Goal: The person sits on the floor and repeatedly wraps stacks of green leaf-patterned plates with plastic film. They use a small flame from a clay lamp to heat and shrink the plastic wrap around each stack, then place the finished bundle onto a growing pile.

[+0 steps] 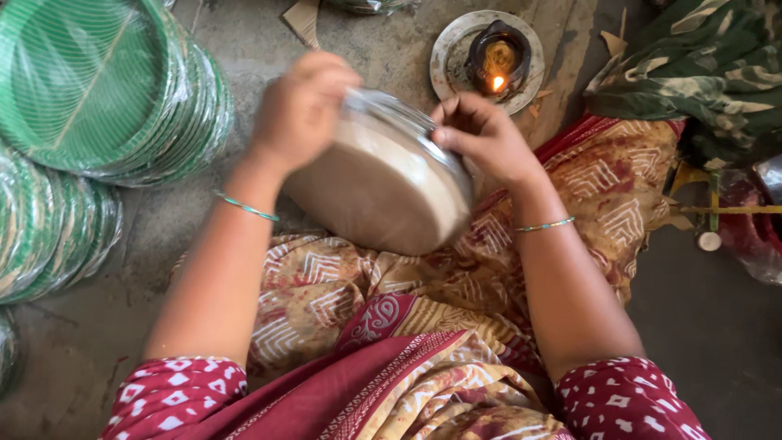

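Between both hands sits a plastic-wrapped stack of plates (379, 183) (brown undersides showing); left hand (301, 106) and right hand (481, 134) pinch its wrap, lit oil lamp (497, 59) just beyond.

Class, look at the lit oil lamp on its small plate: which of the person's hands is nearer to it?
The right hand. It grips the wrapped stack of plates just below the lamp, apart from it. The left hand holds the stack's other side, farther to the left.
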